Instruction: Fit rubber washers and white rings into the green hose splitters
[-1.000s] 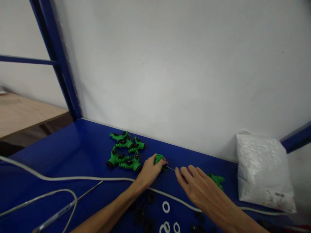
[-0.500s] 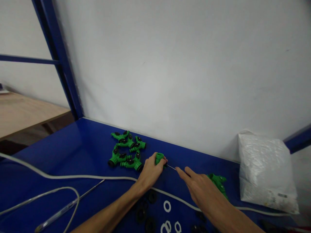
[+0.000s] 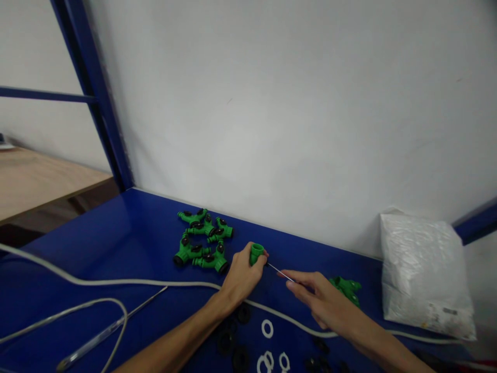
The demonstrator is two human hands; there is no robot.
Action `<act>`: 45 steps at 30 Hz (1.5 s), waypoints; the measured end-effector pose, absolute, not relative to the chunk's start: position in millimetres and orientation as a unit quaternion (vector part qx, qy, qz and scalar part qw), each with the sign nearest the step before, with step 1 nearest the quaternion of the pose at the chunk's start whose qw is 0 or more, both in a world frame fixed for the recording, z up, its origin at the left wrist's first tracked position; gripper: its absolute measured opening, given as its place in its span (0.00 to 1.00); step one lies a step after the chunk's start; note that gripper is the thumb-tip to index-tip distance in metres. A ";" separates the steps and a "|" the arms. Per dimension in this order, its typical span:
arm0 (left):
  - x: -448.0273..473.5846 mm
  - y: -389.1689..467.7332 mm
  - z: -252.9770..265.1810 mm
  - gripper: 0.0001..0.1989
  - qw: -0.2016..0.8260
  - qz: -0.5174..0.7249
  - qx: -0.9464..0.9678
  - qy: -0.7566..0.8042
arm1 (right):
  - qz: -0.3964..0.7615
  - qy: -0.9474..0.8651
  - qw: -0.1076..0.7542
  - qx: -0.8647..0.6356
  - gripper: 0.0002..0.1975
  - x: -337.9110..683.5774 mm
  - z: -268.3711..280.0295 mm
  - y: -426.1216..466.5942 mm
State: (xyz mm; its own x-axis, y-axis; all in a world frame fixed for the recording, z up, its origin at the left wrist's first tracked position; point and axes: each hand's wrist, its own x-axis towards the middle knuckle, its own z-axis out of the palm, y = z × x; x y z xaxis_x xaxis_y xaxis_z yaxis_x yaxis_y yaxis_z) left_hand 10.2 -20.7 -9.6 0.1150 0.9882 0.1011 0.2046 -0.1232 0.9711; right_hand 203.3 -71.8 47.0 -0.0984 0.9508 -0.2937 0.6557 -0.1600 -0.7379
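Note:
My left hand (image 3: 243,274) is closed around a green plastic hose splitter (image 3: 256,252), its round open end facing up. From the right, my right hand (image 3: 324,298) grips a screwdriver (image 3: 280,272) whose thin metal shaft points at the splitter's right side. The tip meets the splitter near my left fingertips; exact contact is hidden there. My right palm covers the screwdriver's handle. Several finished-looking green splitters with black valves (image 3: 212,260) lie left of my left hand. More green splitter bodies (image 3: 345,288) lie behind my right hand.
White ring washers (image 3: 267,328) and black rings (image 3: 240,357) lie near the front of the blue table (image 3: 143,233). A pale cable (image 3: 155,283) crosses under my left forearm. A clear-handled screwdriver (image 3: 93,342) lies left; a white plastic bag (image 3: 425,274) stands right.
My right hand has turned and shifted slightly right and down, fingers now lying along the screwdriver, with more shaft showing. My left hand and the splitter have barely moved.

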 end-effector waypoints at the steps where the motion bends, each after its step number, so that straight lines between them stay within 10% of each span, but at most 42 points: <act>1: 9.8 -20.8 -8.8 0.09 0.436 0.447 0.607 0.492 | 0.449 -0.591 0.177 -0.646 0.31 202.8 47.1 -71.2; 8: 7.1 -21.9 -3.6 0.09 0.418 0.450 0.625 0.482 | 0.559 -0.533 0.177 -0.610 0.26 197.2 59.4 -68.4; 16: 6.7 -17.6 -5.1 0.09 0.448 0.441 0.609 0.483 | 0.135 -0.808 0.115 -0.562 0.12 198.6 45.2 -73.6; 27: 6.9 -10.2 -14.6 0.11 0.471 0.427 0.596 0.490 | -0.341 -0.866 -0.080 -0.358 0.29 195.6 61.7 -80.7; 35: 6.5 -11.1 -13.8 0.11 0.456 0.431 0.594 0.504 | -0.312 -0.878 -0.071 -0.357 0.30 197.9 49.9 -77.0; 45: 8.8 -18.1 -9.8 0.10 0.452 0.435 0.595 0.503 | 0.018 -0.857 0.108 -0.504 0.19 213.6 42.9 -69.6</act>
State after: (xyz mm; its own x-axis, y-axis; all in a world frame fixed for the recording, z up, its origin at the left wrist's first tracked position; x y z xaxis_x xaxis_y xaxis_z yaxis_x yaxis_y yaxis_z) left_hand 8.8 -18.1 -9.8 0.1162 0.9912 0.0628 0.2052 -0.0859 0.9749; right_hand 213.6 -69.6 42.9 -0.4684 0.8678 0.1659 0.8600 0.4908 -0.1395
